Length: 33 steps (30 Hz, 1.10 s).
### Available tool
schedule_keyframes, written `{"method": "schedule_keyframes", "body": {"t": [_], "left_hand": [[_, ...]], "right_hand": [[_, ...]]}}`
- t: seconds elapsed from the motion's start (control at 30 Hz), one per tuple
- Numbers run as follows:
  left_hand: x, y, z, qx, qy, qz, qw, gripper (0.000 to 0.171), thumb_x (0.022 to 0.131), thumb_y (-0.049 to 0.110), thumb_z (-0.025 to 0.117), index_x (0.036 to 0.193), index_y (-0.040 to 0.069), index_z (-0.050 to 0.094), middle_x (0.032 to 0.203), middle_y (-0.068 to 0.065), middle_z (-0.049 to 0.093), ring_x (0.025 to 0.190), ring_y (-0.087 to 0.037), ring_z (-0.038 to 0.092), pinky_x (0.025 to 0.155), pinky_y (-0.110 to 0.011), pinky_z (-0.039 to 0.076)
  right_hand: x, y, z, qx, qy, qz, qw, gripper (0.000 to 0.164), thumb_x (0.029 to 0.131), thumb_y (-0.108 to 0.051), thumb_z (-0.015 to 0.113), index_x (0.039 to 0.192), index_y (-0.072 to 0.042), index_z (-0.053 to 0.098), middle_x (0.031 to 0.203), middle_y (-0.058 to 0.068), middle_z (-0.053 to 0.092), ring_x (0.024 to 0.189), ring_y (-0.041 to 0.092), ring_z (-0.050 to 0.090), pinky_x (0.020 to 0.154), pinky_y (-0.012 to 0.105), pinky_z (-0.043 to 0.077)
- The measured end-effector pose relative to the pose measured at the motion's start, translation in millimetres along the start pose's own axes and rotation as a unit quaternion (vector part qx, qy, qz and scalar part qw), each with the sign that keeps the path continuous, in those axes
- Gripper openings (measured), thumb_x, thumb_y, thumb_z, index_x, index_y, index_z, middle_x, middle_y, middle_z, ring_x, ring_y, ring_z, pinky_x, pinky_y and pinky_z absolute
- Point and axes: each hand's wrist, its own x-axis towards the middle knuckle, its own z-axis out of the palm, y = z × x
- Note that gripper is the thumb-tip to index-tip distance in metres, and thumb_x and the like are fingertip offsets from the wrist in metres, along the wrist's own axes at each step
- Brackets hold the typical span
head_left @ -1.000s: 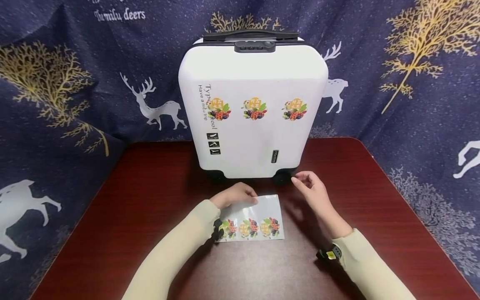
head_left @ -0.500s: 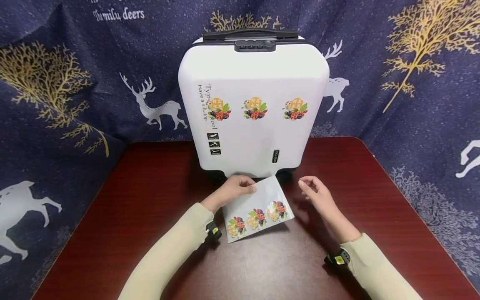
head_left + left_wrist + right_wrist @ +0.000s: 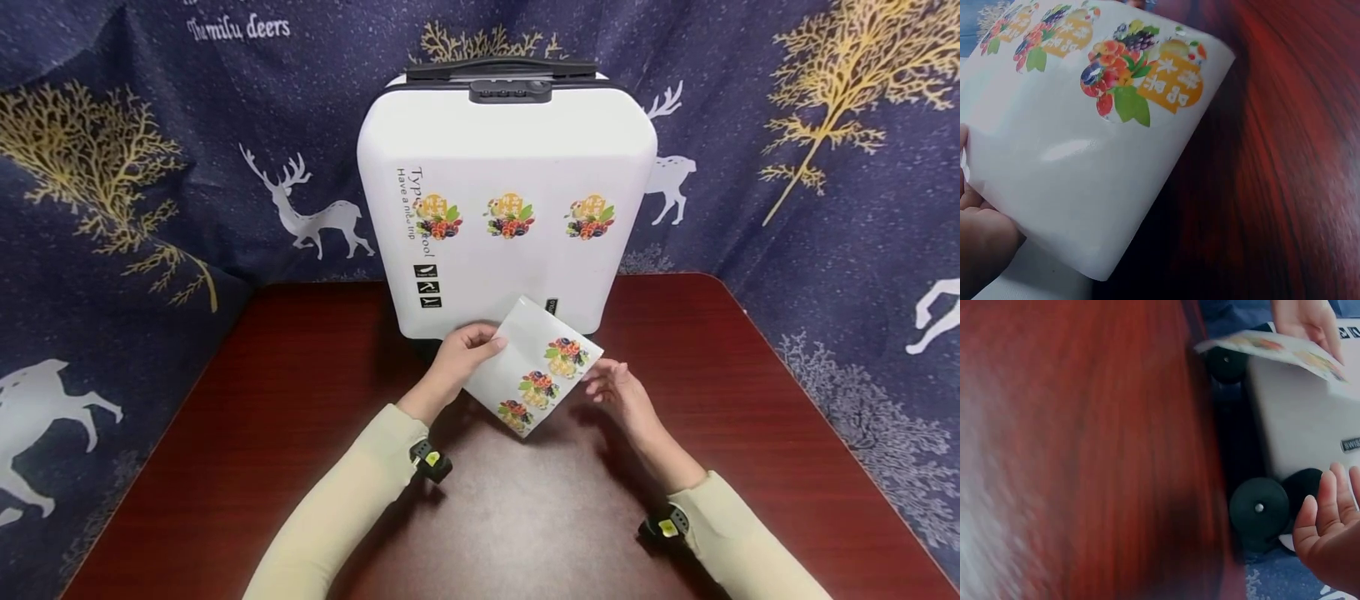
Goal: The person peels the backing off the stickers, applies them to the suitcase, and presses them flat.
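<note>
My left hand (image 3: 453, 365) pinches a white sticker sheet (image 3: 504, 365) by its edge, thumb on the front face. Three fruit stickers remain in a row along the sheet's lower right side, and in the left wrist view their colours and orange labels (image 3: 1174, 82) show clearly. The sheet is tilted, raised off the table before the lower suitcase. Close to its right corner is my right hand (image 3: 628, 407), fingers loosely extended; the right wrist view shows that hand (image 3: 1335, 540) apart from the sheet. A white suitcase (image 3: 502, 279) stands upright behind, bearing three matching fruit stickers (image 3: 511, 217) across its front.
The suitcase rests on dark wheels (image 3: 1259, 506) at the back of a reddish-brown table (image 3: 315, 400). Behind it hangs a dark blue cloth (image 3: 307, 108) with white deer and golden trees. Each wrist wears a black band.
My left hand has lifted the sheet off the table toward the suitcase and turned it counterclockwise. My right hand shifted slightly right, then back toward the sheet's corner, its fingers opening out.
</note>
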Motion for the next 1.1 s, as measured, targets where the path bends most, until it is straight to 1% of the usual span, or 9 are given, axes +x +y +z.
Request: {"method": "schedule_keyframes", "body": {"t": [0.13,0.3,0.4,0.53,0.6,0.67,0.83,0.97,1.1], "left_hand": [[-1.5,0.2,6.0,-0.051,0.027,0.002,0.9983,0.021,0.095,0.008,0.068,0.11,-0.008,0.069,0.082,0.014,0.067,0.077,-0.003,0.06,0.073,-0.021,0.049],[-2.5,-0.9,16.1,-0.103,0.059,0.004,0.993,0.016,0.094,0.004,0.069,0.105,-0.007,0.071,0.078,0.016,0.066,0.075,-0.003,0.06,0.071,-0.02,0.048],[-3.0,-0.8,20.8,-0.125,0.072,0.006,0.9896,0.014,0.094,0.004,0.068,0.104,-0.006,0.071,0.078,0.015,0.067,0.075,-0.003,0.061,0.07,-0.02,0.049],[-5.3,0.3,23.6,-0.144,0.082,0.004,0.9861,0.015,0.095,0.004,0.068,0.106,-0.006,0.07,0.08,0.014,0.068,0.077,-0.004,0.061,0.071,-0.019,0.049],[-6.6,0.2,23.9,-0.16,0.084,0.005,0.9835,0.01,0.095,0.003,0.068,0.102,-0.003,0.071,0.08,0.013,0.067,0.078,-0.004,0.061,0.071,-0.019,0.05],[-7.8,-0.8,24.0,-0.174,0.081,0.005,0.9814,0.005,0.095,0.003,0.067,0.097,0.004,0.072,0.08,0.013,0.066,0.078,-0.004,0.059,0.071,-0.018,0.048],[-12.5,-5.7,22.1,-0.194,0.063,-0.011,0.9789,0.022,0.096,0.003,0.065,0.083,0.02,0.069,0.073,0.013,0.062,0.073,-0.003,0.052,0.068,-0.018,0.041],[-16.4,-10.8,16.3,-0.181,0.041,-0.025,0.9823,0.024,0.094,0.0,0.065,0.081,0.02,0.069,0.07,0.013,0.061,0.07,-0.003,0.054,0.069,-0.018,0.046],[-19.3,-12.7,6.1,-0.143,-0.002,-0.021,0.9895,0.014,0.092,0.0,0.066,0.088,0.012,0.071,0.078,0.013,0.067,0.076,-0.003,0.061,0.076,-0.022,0.052]], "right_hand": [[-1,-1,6,-0.038,-0.006,0.02,0.999,0.013,0.107,-0.018,0.053,0.114,-0.02,0.064,0.099,-0.017,0.067,0.088,0.0,0.063,0.077,0.016,0.052],[0,-6,12,-0.12,0.019,0.084,0.989,0.025,0.098,-0.004,0.062,0.121,0.004,0.06,0.095,-0.024,0.068,0.093,-0.004,0.063,0.084,0.017,0.054],[0,-7,17,-0.123,0.042,0.096,0.987,0.017,0.096,-0.007,0.066,0.112,-0.002,0.067,0.09,-0.022,0.069,0.089,-0.004,0.063,0.081,0.018,0.054],[0,-7,23,-0.12,0.088,0.065,0.987,0.009,0.093,-0.002,0.069,0.095,-0.011,0.072,0.082,-0.02,0.069,0.08,-0.003,0.063,0.073,0.017,0.053],[0,-7,27,-0.121,0.113,0.049,0.985,0.009,0.092,0.001,0.069,0.092,-0.007,0.073,0.078,-0.021,0.069,0.076,-0.003,0.062,0.071,0.016,0.052],[2,-8,28,-0.12,0.133,0.042,0.983,0.007,0.092,0.001,0.069,0.092,-0.005,0.073,0.076,-0.021,0.069,0.076,-0.003,0.062,0.071,0.015,0.052],[7,-14,28,-0.088,0.163,0.038,0.982,0.02,0.093,0.001,0.068,0.089,-0.019,0.073,0.077,-0.02,0.07,0.077,-0.003,0.063,0.076,0.014,0.053],[13,-19,24,-0.087,0.17,0.025,0.981,0.026,0.094,0.002,0.067,0.089,-0.022,0.073,0.076,-0.021,0.07,0.075,-0.004,0.063,0.073,0.014,0.052],[17,-26,21,-0.128,0.158,0.024,0.979,0.012,0.094,0.001,0.067,0.097,-0.007,0.074,0.075,-0.025,0.069,0.072,-0.005,0.062,0.067,0.015,0.052]]}}
